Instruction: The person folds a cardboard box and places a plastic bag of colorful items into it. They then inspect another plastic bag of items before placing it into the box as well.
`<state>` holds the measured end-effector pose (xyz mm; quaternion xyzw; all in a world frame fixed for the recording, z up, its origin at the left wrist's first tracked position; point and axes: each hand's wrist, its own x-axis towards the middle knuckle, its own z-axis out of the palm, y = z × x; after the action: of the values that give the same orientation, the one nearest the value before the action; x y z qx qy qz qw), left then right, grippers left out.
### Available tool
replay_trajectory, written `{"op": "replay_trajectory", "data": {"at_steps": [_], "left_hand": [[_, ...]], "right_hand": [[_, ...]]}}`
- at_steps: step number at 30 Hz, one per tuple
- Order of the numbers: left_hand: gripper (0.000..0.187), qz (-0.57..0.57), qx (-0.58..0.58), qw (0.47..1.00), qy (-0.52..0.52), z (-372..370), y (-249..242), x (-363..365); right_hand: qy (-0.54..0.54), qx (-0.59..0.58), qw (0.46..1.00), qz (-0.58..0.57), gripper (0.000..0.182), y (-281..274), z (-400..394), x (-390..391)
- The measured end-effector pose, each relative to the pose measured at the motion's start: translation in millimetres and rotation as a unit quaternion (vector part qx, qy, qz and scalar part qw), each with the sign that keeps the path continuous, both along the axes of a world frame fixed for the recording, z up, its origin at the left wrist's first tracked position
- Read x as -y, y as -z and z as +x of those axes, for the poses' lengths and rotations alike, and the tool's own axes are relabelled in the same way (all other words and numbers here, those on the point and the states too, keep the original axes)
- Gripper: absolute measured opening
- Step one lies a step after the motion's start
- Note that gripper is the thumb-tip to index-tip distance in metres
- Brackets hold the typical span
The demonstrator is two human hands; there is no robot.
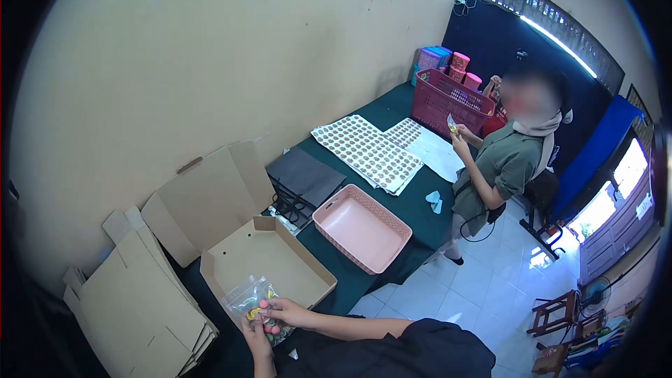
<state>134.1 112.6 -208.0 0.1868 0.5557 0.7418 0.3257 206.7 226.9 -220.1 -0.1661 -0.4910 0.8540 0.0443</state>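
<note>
Over the near corner of an open cardboard box [276, 259], both my hands are closed on a clear zip plastic bag [245, 297]. Small rounded pieces in pink, red, green and yellow [274, 329] show through it. My left hand [257, 337] grips the bag's near side from below. From the right, my right hand [288, 312] pinches it close to the pink and yellow pieces. The bag's zip edge points toward the box. The box's lid stands raised against the wall.
Flat cardboard boxes [136, 301] are stacked at left. Along the green-covered table [343, 283] are a pink basket [364, 231], black paper bags [304, 175], sticker sheets [364, 150] and a maroon basket [448, 101]. A co-worker [507, 154] stands beyond, holding a small packet.
</note>
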Motion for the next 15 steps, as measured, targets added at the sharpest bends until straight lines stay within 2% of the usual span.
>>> {"op": "replay_trajectory", "data": {"at_steps": [5, 8, 10, 11, 12, 14, 15], "left_hand": [[0.025, 0.01, -0.001, 1.0, 0.002, -2, 8, 2], [0.03, 0.007, 0.052, 0.998, 0.023, -5, 18, 3], [0.034, 0.009, 0.116, 0.993, 0.029, 0, 7, -3], [0.038, 0.0, 0.083, 0.994, 0.071, -2, 6, -4], [0.038, -0.001, 0.084, 0.994, 0.07, -4, 10, -3], [0.04, -0.09, -0.011, 0.994, 0.061, -10, 25, -3], [0.041, -0.105, -0.032, 0.992, 0.064, -14, 29, -1]], "right_hand": [[-0.022, 0.009, 0.998, -0.057, 0.032, -17, 7, -4], [-0.013, -0.016, 0.999, -0.049, 0.035, -15, 9, -6], [0.025, 0.023, 0.999, 0.025, 0.039, -3, 10, -13], [0.036, 0.02, 0.998, 0.056, 0.038, -3, 10, -17], [0.035, 0.022, 0.998, 0.055, 0.038, -4, 14, -21], [0.154, 0.1, 0.975, 0.126, 0.036, -13, 23, -35], [0.186, 0.114, 0.961, 0.171, 0.036, 1, 23, -49]]}}
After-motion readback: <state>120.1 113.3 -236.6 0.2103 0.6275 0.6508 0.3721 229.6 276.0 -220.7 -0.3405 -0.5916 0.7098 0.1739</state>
